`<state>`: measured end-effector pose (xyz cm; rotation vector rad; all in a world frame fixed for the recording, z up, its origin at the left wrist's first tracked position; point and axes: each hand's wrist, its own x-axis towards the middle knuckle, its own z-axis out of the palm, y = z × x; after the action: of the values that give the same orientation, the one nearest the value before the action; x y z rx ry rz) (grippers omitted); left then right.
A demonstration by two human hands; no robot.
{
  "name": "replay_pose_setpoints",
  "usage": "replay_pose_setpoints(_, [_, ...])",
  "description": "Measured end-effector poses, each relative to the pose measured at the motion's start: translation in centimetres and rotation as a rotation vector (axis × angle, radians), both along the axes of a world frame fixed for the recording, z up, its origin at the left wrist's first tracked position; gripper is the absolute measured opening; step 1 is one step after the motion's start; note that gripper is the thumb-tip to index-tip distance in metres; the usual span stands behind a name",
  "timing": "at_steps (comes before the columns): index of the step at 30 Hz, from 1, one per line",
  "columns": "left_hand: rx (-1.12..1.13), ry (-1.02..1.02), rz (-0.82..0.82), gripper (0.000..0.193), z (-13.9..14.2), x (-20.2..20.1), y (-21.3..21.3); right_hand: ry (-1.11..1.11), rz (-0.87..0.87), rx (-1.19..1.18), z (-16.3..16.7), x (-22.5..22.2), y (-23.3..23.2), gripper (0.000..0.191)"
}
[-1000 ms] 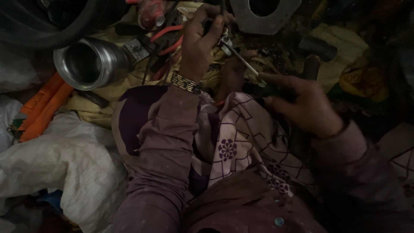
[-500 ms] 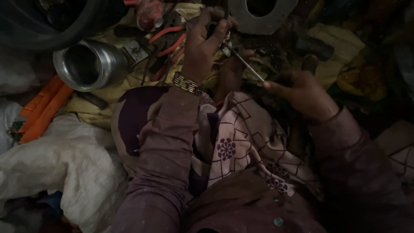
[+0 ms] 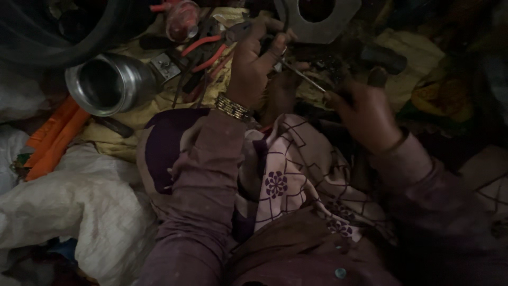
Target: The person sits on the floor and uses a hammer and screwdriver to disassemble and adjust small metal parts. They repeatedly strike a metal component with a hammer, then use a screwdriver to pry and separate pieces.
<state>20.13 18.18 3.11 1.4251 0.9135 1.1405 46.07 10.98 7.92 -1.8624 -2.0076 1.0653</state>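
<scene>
Clearly mid-work: our left hand [image 3: 256, 63] clamps a small dark part, our right hand [image 3: 365, 108] grips a screwdriver [image 3: 304, 76] whose tip meets it; pliers [image 3: 211, 50] lie unused.

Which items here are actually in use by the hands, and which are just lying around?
In use: left hand gripping a small dark part, too dim to identify; right hand holding thin metal rod.

Lying about: metal cup, red pliers, orange strips, white sack.
</scene>
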Motion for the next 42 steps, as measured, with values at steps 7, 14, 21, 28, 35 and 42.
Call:
replay_pose_setpoints(7, [-0.320,0.162,0.087,0.032,0.9,-0.1,-0.2,0.031,0.051,0.187,-1.2,-0.3,-0.2,0.026])
replay_pose_setpoints(14, [0.096,-0.028,0.020,0.028,0.2,0.4,-0.5,-0.122,-0.010,0.195,-0.9,-1.1,0.1,0.024])
replay_pose_setpoints(21, [-0.208,0.128,0.176,0.047,-0.1,0.5,-1.1,-0.225,0.063,0.608,-0.5,-1.8,-1.1,0.015])
replay_pose_setpoints(28, [-0.152,0.083,0.101,0.034,0.7,0.6,-0.9,-0.101,0.079,0.447,-1.1,-2.1,-0.6,0.021])
replay_pose_setpoints(35, [-0.037,-0.077,0.010,0.029,1.3,1.5,-1.2,-0.043,-0.067,0.353,-1.1,-1.9,-0.6,0.025])
replay_pose_setpoints(42, [-0.048,0.023,0.029,0.031,1.3,1.1,-1.2,0.010,0.060,0.470,-1.3,-2.1,-0.4,0.014])
